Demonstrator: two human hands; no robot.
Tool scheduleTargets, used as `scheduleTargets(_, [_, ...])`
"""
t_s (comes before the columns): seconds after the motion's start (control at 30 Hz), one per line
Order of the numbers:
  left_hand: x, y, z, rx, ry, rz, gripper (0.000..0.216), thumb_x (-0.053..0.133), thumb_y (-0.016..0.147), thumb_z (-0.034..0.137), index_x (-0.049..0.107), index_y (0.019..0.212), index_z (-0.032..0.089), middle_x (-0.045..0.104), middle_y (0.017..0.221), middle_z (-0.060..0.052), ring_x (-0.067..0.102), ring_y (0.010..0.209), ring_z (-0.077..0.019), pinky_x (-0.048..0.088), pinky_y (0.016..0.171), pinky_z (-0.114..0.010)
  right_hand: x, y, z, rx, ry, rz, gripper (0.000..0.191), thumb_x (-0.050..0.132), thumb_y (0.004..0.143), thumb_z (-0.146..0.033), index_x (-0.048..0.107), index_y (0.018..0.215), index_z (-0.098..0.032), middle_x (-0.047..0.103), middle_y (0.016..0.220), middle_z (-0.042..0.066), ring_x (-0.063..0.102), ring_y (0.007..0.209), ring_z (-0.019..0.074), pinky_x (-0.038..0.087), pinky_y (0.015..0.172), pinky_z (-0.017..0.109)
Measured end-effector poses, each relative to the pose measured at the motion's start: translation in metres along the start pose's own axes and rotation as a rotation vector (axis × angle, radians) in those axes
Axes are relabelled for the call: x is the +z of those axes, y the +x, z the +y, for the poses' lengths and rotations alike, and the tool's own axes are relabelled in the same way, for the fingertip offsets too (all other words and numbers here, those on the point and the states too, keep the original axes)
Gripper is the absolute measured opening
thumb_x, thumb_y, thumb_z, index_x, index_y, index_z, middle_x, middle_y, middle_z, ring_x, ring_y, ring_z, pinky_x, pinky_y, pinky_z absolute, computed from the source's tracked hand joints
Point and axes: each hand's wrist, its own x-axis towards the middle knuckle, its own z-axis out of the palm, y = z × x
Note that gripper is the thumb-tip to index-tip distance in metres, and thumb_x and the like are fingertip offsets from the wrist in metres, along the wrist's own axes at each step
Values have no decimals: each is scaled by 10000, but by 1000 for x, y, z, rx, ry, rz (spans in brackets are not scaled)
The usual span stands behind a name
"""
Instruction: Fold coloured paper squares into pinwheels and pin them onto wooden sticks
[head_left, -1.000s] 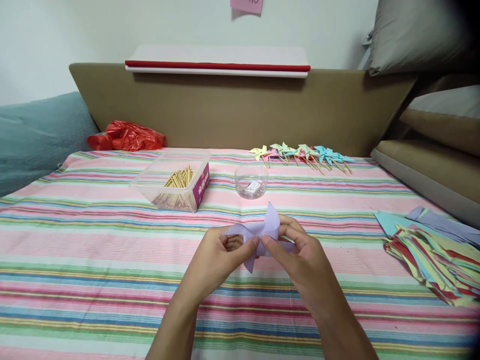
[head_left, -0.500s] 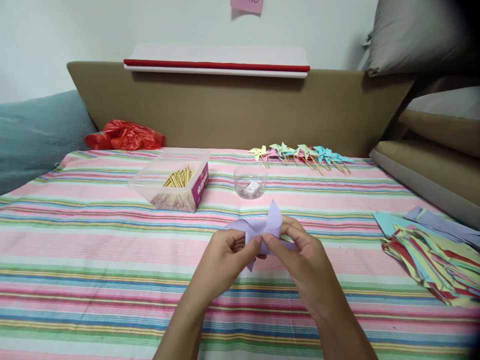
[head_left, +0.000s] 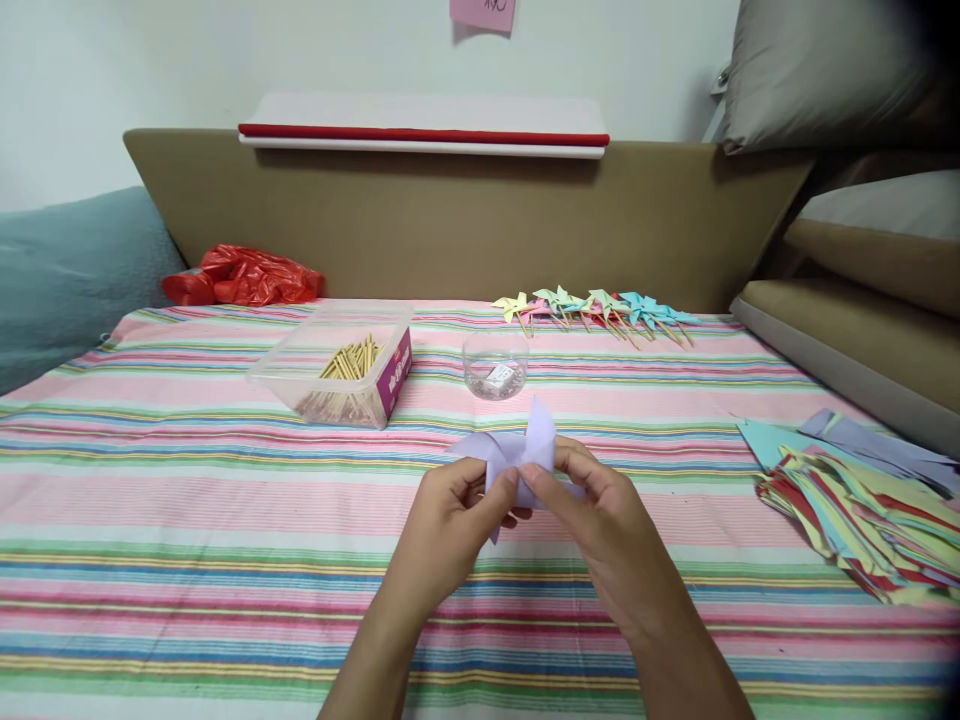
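Between both hands is a lilac paper pinwheel [head_left: 538,440], its blades folded in toward the middle and one point standing up. My left hand [head_left: 450,520] pinches it from the left, thumb close to the centre and fingers behind the paper. From the right, my right hand [head_left: 600,510] grips it the same way, its thumb tip beside the other thumb. Fingers under the paper are partly hidden. Just beyond the hands stands a round clear tub [head_left: 496,368] with small pieces and a white label in it.
At left, a clear plastic box [head_left: 300,370] holds many thin wooden sticks [head_left: 352,358]. Finished pinwheels [head_left: 600,305] on sticks lie at the back. Coloured paper sheets [head_left: 862,515] are piled at right, by stacked cushions [head_left: 847,330]. A red plastic bag [head_left: 255,275] lies back left on the striped cloth [head_left: 187,490].
The view has shifted slightly, so everything sits a little further left. Both hands keep their pinch on the lilac pinwheel, with hardly any change in its folds.
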Motion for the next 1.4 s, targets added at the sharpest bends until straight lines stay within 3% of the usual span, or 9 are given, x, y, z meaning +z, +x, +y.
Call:
scheduleTargets(0.13, [0, 1, 0, -9, -61, 16, 376, 631, 921, 483, 684, 727, 165, 708, 673, -55, 625, 624, -171, 472, 567, -264, 2, 1, -3, -9, 24, 18, 452, 550, 922, -651, 739, 861, -245, 740, 972, 68, 680, 875, 259, 552, 742, 381])
scheduleTargets(0.23, [-2, 1, 1, -10, -82, 31, 368, 639, 917, 476, 683, 723, 166, 702, 669, -52, 628, 627, -174, 473, 565, -264, 1, 1, -3, 34, 49, 140, 555, 469, 925, -725, 762, 989, -258, 759, 1104, 84, 674, 1055, 311, 534, 854, 439])
scheduleTargets(0.4, [-19, -1, 4, 23, -104, 129, 368, 663, 908, 475, 682, 699, 173, 719, 675, -49, 631, 629, -178, 470, 587, -272, -9, 4, 6, 51, 117, 325, 547, 574, 858, -752, 785, 966, -259, 749, 1195, 95, 624, 1222, 343, 488, 1015, 505])
scheduleTargets(0.57, [-41, -4, 5, 80, -120, 270, 381, 667, 912, 483, 675, 675, 184, 718, 674, -28, 644, 683, -179, 459, 626, -259, -15, 8, 8, -15, 14, 308, 416, 679, 851, -651, 788, 985, -273, 734, 1255, 73, 595, 1278, 336, 439, 1101, 521])
scheduleTargets(0.87, [-43, -8, 9, 51, -195, 209, 396, 678, 877, 505, 640, 648, 184, 693, 654, -40, 640, 662, -194, 469, 604, -270, -6, 19, -10, -138, -257, 198, 373, 615, 928, -595, 736, 1103, -288, 730, 1262, 55, 622, 1249, 301, 463, 1060, 471])
scheduleTargets(1.03, [-65, -12, 4, 72, -167, 440, 385, 682, 874, 508, 576, 666, 202, 629, 689, -11, 589, 704, -188, 476, 660, -278, -23, 80, -22, -301, -755, 176, 371, 520, 989, -523, 721, 995, -211, 758, 1125, 93, 702, 1064, 278, 535, 938, 443])
scheduleTargets(1.17, [-75, -13, 3, 52, -194, 535, 396, 705, 838, 499, 534, 623, 213, 558, 643, 3, 579, 703, -196, 513, 710, -297, -12, 151, -27, -382, -1008, -7, 187, 606, 987, -333, 711, 1011, -180, 728, 1134, 73, 667, 1095, 223, 508, 1015, 440])
scheduleTargets(1.3, [-78, -12, 6, 28, -196, 625, 390, 733, 776, 504, 529, 609, 215, 565, 643, -10, 620, 743, -231, 523, 675, -293, 11, 208, -19, -276, -1295, -234, 217, 642, 986, -340, 688, 1126, -180, 697, 1208, 76, 676, 1073, 220, 557, 956, 454])
scheduleTargets(1.4, [-79, -12, 3, 12, -180, 682, 432, 731, 762, 515, 474, 577, 221, 513, 603, 1, 597, 702, -218, 518, 633, -280, 25, 232, -10, -144, -1476, -318, 299, 644, 985, -349, 648, 1232, -180, 669, 1257, 89, 680, 1060, 228, 582, 910, 443])
